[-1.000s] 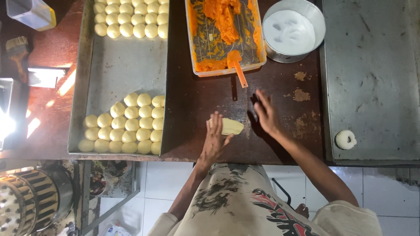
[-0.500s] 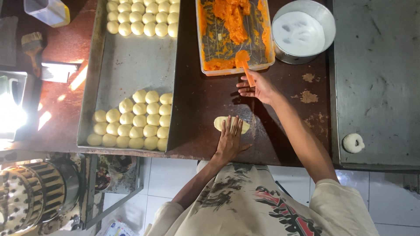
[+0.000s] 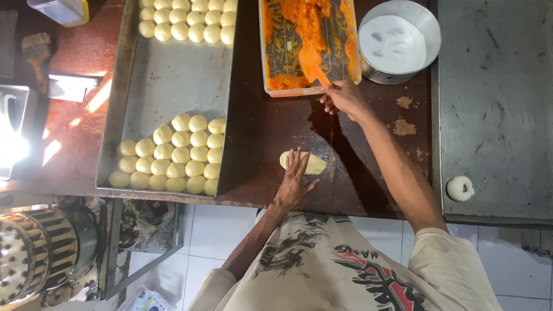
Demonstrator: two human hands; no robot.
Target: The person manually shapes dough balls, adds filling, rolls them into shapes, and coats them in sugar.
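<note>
My left hand (image 3: 295,179) lies flat, fingers spread, on a flattened piece of pale dough (image 3: 314,165) on the dark worktop (image 3: 271,132). My right hand (image 3: 343,99) reaches to the near edge of a clear tub of orange filling (image 3: 276,57) and grips the handle of an orange spatula (image 3: 313,64), whose blade rests in the filling. A metal tray (image 3: 167,86) to the left holds several round dough balls (image 3: 173,155) in a near group and more (image 3: 190,22) at its far end.
A round metal bowl of white flour (image 3: 397,43) stands right of the tub. A grey metal sheet (image 3: 495,103) at right carries one floured dough ring (image 3: 460,188). A brush (image 3: 36,52) and bright lamp glare lie at far left; a machine drum (image 3: 34,259) sits below.
My right hand has left the spot beside the dough, reached up to the tub and taken the spatula handle. My left hand has stayed on the dough, pressing it flatter.
</note>
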